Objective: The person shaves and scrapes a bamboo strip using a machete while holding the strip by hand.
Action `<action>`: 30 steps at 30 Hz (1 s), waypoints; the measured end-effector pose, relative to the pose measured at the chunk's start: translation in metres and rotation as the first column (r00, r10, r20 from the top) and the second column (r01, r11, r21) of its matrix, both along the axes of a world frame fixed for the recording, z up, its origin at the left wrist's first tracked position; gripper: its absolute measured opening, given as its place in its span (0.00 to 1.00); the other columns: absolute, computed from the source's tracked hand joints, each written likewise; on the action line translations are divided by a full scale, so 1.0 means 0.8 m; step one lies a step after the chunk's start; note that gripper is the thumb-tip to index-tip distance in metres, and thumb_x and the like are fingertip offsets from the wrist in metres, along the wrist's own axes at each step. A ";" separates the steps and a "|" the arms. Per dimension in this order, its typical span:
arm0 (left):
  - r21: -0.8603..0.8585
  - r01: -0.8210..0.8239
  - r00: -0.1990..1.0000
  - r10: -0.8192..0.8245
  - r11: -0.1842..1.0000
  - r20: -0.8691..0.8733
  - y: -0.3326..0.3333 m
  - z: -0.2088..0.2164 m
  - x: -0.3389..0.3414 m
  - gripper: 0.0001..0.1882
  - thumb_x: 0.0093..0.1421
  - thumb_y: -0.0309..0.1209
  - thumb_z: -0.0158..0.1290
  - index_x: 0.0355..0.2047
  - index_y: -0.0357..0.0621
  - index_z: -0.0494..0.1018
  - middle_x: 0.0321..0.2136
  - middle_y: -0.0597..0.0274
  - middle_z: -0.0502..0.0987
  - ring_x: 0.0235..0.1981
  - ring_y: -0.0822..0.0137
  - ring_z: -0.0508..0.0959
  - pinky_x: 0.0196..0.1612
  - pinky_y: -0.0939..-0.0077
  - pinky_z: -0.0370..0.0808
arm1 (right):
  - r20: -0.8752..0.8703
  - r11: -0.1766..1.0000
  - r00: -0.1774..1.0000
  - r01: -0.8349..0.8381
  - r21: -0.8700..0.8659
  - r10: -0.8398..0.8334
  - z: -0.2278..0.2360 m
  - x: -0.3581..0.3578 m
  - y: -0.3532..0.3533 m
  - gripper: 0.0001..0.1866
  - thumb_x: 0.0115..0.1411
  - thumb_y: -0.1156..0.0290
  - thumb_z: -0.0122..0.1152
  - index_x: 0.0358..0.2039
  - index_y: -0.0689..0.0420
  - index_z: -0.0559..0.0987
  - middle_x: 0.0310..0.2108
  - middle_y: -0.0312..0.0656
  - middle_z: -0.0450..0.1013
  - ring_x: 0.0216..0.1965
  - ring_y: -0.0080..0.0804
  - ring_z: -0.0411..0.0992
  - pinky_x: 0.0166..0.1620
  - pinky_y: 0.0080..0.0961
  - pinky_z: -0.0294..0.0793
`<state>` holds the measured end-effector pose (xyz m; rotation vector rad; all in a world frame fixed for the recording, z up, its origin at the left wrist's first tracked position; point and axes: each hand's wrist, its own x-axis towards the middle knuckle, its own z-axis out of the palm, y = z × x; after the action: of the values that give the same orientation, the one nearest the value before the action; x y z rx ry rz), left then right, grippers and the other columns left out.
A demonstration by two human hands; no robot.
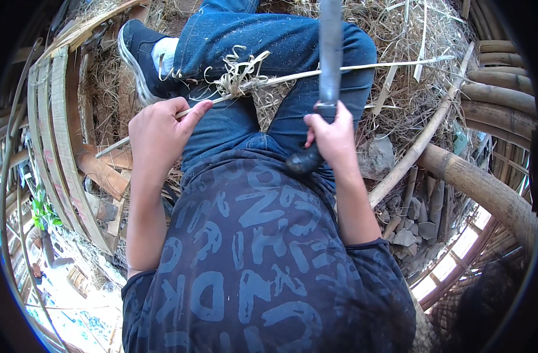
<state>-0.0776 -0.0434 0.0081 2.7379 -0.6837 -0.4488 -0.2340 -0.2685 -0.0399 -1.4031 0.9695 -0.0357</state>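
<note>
My left hand is closed round a thin bamboo strip, pinching it between thumb and fingers. The strip runs from left of my hand across my lap to the upper right. Curled shavings bunch on it just past my thumb. In my right hand is a machete, gripped by its dark, curved-ended handle. Its long grey blade points away from me and crosses over the strip. Whether the blade touches the strip I cannot tell. My jeans-clad legs are folded beneath both.
Loose shavings cover the ground around my legs. A slatted wooden piece stands at the left. To the right lie a bamboo pole, a thicker bamboo pole, a grey rock and broken stones. Stacked bamboo lines the far right.
</note>
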 end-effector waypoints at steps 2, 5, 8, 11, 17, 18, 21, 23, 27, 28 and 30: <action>0.011 0.016 0.998 -0.016 1.000 -0.053 0.002 0.000 0.006 0.30 0.60 0.56 0.54 0.16 0.40 0.72 0.11 0.55 0.67 0.17 0.53 0.71 0.25 0.62 0.65 | 0.036 0.995 0.996 -0.079 0.059 0.077 0.004 0.006 0.017 0.12 0.52 0.81 0.58 0.37 0.63 0.69 0.21 0.35 0.69 0.15 0.21 0.69 0.18 0.22 0.70; 0.035 -0.005 0.987 0.011 0.999 -0.160 0.004 0.007 0.008 0.29 0.60 0.54 0.55 0.16 0.38 0.71 0.11 0.55 0.66 0.16 0.55 0.69 0.24 0.63 0.64 | 0.022 0.977 0.977 -0.212 0.036 0.212 0.011 0.010 0.020 0.13 0.50 0.79 0.59 0.38 0.66 0.75 0.21 0.36 0.72 0.16 0.19 0.68 0.21 0.21 0.68; 0.107 0.030 0.979 -0.007 0.994 -0.204 0.023 0.015 0.019 0.29 0.59 0.52 0.57 0.16 0.37 0.71 0.10 0.56 0.65 0.14 0.59 0.67 0.23 0.65 0.63 | 0.035 0.949 0.968 -0.236 -0.207 0.249 -0.004 0.003 -0.003 0.11 0.47 0.77 0.60 0.34 0.65 0.77 0.22 0.37 0.74 0.22 0.20 0.70 0.28 0.24 0.71; 0.120 0.011 0.956 0.025 0.993 -0.293 0.050 0.007 0.032 0.30 0.59 0.55 0.57 0.16 0.37 0.74 0.09 0.57 0.65 0.14 0.58 0.68 0.24 0.65 0.65 | -0.077 0.903 0.983 -0.181 -0.390 0.164 -0.006 -0.006 -0.045 0.10 0.47 0.76 0.59 0.32 0.65 0.76 0.22 0.38 0.74 0.23 0.23 0.71 0.30 0.25 0.72; 0.101 0.037 0.926 0.004 0.994 -0.376 0.069 -0.012 0.042 0.29 0.60 0.53 0.56 0.16 0.36 0.73 0.09 0.57 0.64 0.13 0.60 0.65 0.23 0.66 0.64 | -0.145 0.937 0.989 -0.037 -0.347 -0.015 0.006 -0.019 -0.101 0.06 0.52 0.78 0.58 0.30 0.64 0.73 0.16 0.36 0.70 0.13 0.22 0.69 0.16 0.22 0.69; 0.093 0.033 0.937 0.002 0.995 -0.348 0.068 -0.013 0.042 0.30 0.60 0.53 0.56 0.16 0.36 0.73 0.08 0.58 0.64 0.12 0.60 0.65 0.22 0.66 0.64 | -0.152 0.940 0.988 -0.037 -0.340 -0.016 0.005 -0.019 -0.104 0.06 0.52 0.78 0.58 0.29 0.64 0.72 0.17 0.37 0.70 0.13 0.22 0.69 0.16 0.22 0.69; 0.076 0.035 0.960 -0.012 0.996 -0.281 0.065 -0.013 0.038 0.30 0.60 0.53 0.56 0.15 0.37 0.71 0.08 0.58 0.63 0.12 0.60 0.64 0.22 0.65 0.63 | -0.146 0.955 0.989 -0.039 -0.294 -0.005 0.004 -0.016 -0.093 0.05 0.52 0.78 0.58 0.29 0.64 0.72 0.17 0.37 0.70 0.13 0.22 0.69 0.16 0.22 0.69; 0.070 0.040 0.970 -0.022 0.997 -0.240 0.063 -0.011 0.037 0.30 0.60 0.53 0.56 0.14 0.37 0.71 0.08 0.58 0.63 0.12 0.60 0.64 0.22 0.64 0.62 | -0.144 0.965 0.989 -0.075 -0.251 0.040 0.002 -0.012 -0.078 0.05 0.51 0.78 0.58 0.27 0.63 0.71 0.17 0.37 0.70 0.13 0.22 0.69 0.16 0.22 0.69; 0.042 0.073 0.991 -0.067 0.996 -0.116 0.062 -0.011 0.035 0.31 0.59 0.54 0.56 0.13 0.39 0.69 0.08 0.58 0.64 0.12 0.56 0.66 0.21 0.63 0.61 | -0.155 0.960 0.985 -0.109 -0.257 0.070 0.010 0.001 -0.047 0.05 0.51 0.77 0.57 0.26 0.64 0.71 0.15 0.36 0.69 0.13 0.23 0.69 0.18 0.23 0.70; 0.037 0.078 0.993 -0.074 0.996 -0.087 0.063 -0.012 0.034 0.31 0.59 0.54 0.56 0.13 0.40 0.69 0.08 0.57 0.64 0.13 0.55 0.66 0.21 0.62 0.61 | -0.140 0.965 0.988 -0.100 -0.240 0.068 0.009 0.000 -0.046 0.05 0.51 0.78 0.57 0.26 0.64 0.71 0.15 0.36 0.70 0.13 0.23 0.69 0.18 0.23 0.70; 0.035 0.082 0.997 -0.082 0.996 0.010 0.062 -0.011 0.028 0.30 0.57 0.54 0.57 0.13 0.40 0.69 0.09 0.57 0.64 0.13 0.55 0.66 0.21 0.63 0.61 | -0.143 0.961 0.988 -0.101 -0.259 0.065 0.006 -0.004 -0.044 0.05 0.51 0.78 0.57 0.26 0.64 0.71 0.15 0.36 0.69 0.13 0.23 0.69 0.18 0.23 0.70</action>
<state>-0.0550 0.0062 -0.0004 2.7539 -0.8010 -0.4680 -0.2368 -0.3038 -0.0354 -1.7103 1.0431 -0.0090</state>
